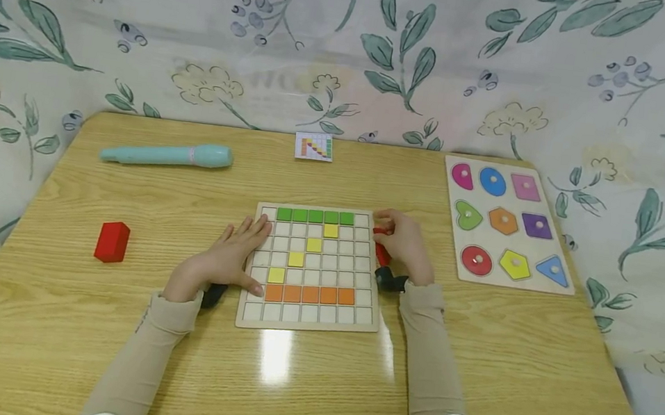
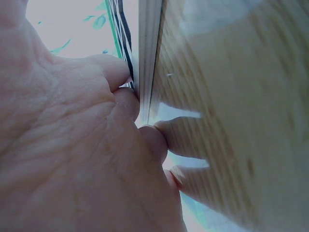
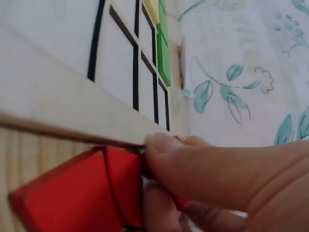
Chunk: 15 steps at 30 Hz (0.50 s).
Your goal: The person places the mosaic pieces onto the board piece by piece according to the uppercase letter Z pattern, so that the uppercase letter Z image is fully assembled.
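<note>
A wooden grid board (image 1: 307, 325) lies between the hands, with green tiles (image 1: 315, 216) along its top, yellow tiles (image 1: 296, 259) on a diagonal and orange tiles (image 1: 310, 294) in a lower row. My left hand (image 1: 225, 253) rests spread on the board's left edge; in the left wrist view its fingers lie along the board's side (image 2: 147, 58). Beside the board's right edge, my right hand (image 1: 406, 245) pinches a small red tile, mostly hidden by the fingers. More red tiles (image 3: 67, 193) lie on the table just below those fingers.
A red block (image 1: 112, 241) and a turquoise stick-like object (image 1: 166, 154) lie to the left. A small pattern card (image 1: 314, 146) is at the back edge. On the right lies a shape puzzle board (image 1: 510, 220) with colored knobbed pieces. A floral curtain (image 1: 353, 49) hangs behind the table.
</note>
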### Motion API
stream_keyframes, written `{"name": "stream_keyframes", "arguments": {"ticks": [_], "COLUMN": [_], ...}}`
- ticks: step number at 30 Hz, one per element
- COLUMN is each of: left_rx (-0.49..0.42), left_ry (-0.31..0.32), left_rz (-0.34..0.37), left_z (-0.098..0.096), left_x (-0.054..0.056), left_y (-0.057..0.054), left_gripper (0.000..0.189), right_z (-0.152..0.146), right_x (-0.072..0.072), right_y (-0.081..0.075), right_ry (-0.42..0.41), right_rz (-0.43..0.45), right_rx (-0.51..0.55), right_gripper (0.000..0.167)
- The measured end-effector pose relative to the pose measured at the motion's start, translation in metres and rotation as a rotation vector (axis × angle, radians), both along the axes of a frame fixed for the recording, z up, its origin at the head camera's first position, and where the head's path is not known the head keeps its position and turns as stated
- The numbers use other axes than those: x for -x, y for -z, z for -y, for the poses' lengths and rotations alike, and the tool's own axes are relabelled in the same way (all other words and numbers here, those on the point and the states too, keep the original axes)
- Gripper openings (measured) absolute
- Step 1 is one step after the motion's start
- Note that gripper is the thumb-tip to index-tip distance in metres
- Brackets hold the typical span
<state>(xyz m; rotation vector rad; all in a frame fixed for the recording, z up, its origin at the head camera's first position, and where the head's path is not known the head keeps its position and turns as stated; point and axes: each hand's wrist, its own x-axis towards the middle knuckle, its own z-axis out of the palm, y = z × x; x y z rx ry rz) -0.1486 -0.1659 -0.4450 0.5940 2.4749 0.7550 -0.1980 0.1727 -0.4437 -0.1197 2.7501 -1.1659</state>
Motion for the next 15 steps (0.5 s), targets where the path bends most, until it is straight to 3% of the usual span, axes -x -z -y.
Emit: {"name": "stream_keyframes", "arguments": {"ticks": [8,15], "left_rx": [0.01,0.015], "left_ry": [0.011,0.006], "left_rz": [0.001,-0.004], "left_z": [-0.001,0.0], "left_x": [0.001,0.0], "left_y": [-0.002,-0.003], "left_gripper": [0.125,0.125], "right_z": [0.004,0.031], "right_x": [-0.001,-0.002], "right_y": [0.0,0.002], "right_ry": [0.069,-0.053], "right_rz": [0.001,0.077], "right_rx": [0.147,0.299], "right_gripper": [0.035,0.034]}}
